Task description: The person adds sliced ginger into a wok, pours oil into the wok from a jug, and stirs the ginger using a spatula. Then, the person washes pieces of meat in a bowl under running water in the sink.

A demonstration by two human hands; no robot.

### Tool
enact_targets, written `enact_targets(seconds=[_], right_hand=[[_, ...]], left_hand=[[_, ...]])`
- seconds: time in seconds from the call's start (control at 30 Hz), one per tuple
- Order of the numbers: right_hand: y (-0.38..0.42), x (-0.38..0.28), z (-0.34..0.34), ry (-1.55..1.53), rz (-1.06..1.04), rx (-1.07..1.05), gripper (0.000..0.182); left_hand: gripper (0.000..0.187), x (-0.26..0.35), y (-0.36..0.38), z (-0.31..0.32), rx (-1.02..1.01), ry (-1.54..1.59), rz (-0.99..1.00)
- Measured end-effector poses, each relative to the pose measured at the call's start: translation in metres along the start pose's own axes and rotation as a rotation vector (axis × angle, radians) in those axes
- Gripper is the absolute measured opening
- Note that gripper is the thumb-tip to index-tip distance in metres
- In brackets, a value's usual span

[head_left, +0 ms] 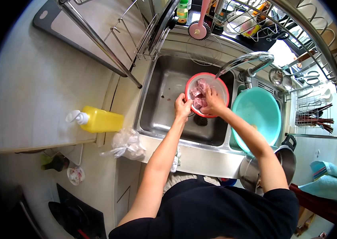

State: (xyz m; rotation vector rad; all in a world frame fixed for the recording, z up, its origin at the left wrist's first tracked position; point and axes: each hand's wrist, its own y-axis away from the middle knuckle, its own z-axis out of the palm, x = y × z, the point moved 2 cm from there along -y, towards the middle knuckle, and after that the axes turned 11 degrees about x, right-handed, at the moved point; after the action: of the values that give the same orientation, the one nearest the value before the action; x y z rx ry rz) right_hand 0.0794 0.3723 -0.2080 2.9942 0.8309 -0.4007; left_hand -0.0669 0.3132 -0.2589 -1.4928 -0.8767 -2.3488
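A red-rimmed bowl (228,92), pale inside, is held over the steel sink beneath the faucet spout. Chunks of pink raw meat (199,88) lie in it. My left hand (182,106) grips the bowl's left rim, thumb and fingers closed on it. Inside the bowl, my right hand (214,102) curls its fingers over the meat at the right side. The palm side of that hand is hidden. A dark round scrubber (200,120) sits in the sink just below the bowl.
The faucet (252,59) arches over the sink (158,91). To the right are a turquoise basin (256,109) and a steel pot (249,173). A yellow pump bottle (102,120) and plastic bag (128,143) stand left. Metal racks (108,59) rise at both sides.
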Motion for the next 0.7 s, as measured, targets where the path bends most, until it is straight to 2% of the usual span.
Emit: enact_targets(seconds=[0.07, 0.1, 0.2, 0.23, 0.27, 0.33, 0.37, 0.4, 0.47, 0.5, 0.53, 0.6, 0.63, 0.67, 0.7], right_hand=[[-0.002, -0.01, -0.006, 0.087, 0.17, 0.063, 0.093], [0.0, -0.005, 0.003, 0.099, 0.12, 0.191, 0.089], [-0.01, 0.01, 0.014, -0.036, 0.096, 0.307, 0.084], [-0.017, 0.017, 0.017, -0.132, 0.099, 0.365, 0.073], [-0.025, 0.02, 0.013, -0.131, 0.096, 0.364, 0.073], [-0.031, 0.032, 0.006, -0.505, 0.324, 0.27, 0.053], [-0.03, 0.027, -0.011, -0.561, 0.382, 0.297, 0.035], [-0.031, 0.038, -0.005, -0.56, 0.384, 0.3, 0.035], [-0.034, 0.059, 0.016, -0.954, 0.746, 0.173, 0.033], [-0.033, 0.06, 0.021, -0.902, 0.646, 0.327, 0.021], [-0.031, 0.062, 0.028, -0.902, 0.648, 0.325, 0.021], [-0.031, 0.051, 0.02, -0.563, 0.467, 0.59, 0.026], [-0.034, 0.043, 0.015, -0.453, 0.309, 0.631, 0.026], [-0.035, 0.041, 0.012, -0.456, 0.31, 0.633, 0.026], [-0.033, 0.035, 0.003, -0.3, 0.132, 0.56, 0.026]], left_hand=[[0.015, 0.0, 0.002, 0.005, -0.003, -0.002, 0.008], [0.015, 0.0, 0.005, 0.005, -0.002, 0.01, -0.006], [0.016, 0.004, 0.002, 0.006, -0.007, 0.027, 0.0], [0.015, 0.009, 0.003, 0.005, 0.001, 0.026, -0.01], [0.015, 0.012, 0.0, 0.004, 0.006, 0.029, -0.012], [0.012, 0.012, -0.002, 0.001, 0.005, -0.007, -0.023], [0.013, 0.01, -0.002, 0.0, 0.02, -0.007, -0.039], [0.015, 0.008, -0.002, -0.001, 0.034, -0.006, -0.054], [0.014, 0.004, -0.002, -0.006, 0.053, 0.007, -0.082], [0.013, 0.003, -0.004, -0.009, 0.057, -0.008, -0.066], [0.011, 0.001, -0.004, -0.012, 0.063, -0.026, -0.055], [0.011, 0.001, -0.005, -0.015, 0.062, -0.039, -0.043], [0.011, 0.002, -0.004, -0.018, 0.053, -0.046, -0.052], [0.011, 0.001, -0.005, -0.019, 0.041, -0.053, -0.059], [0.011, -0.001, -0.003, -0.022, 0.037, -0.056, -0.064]])
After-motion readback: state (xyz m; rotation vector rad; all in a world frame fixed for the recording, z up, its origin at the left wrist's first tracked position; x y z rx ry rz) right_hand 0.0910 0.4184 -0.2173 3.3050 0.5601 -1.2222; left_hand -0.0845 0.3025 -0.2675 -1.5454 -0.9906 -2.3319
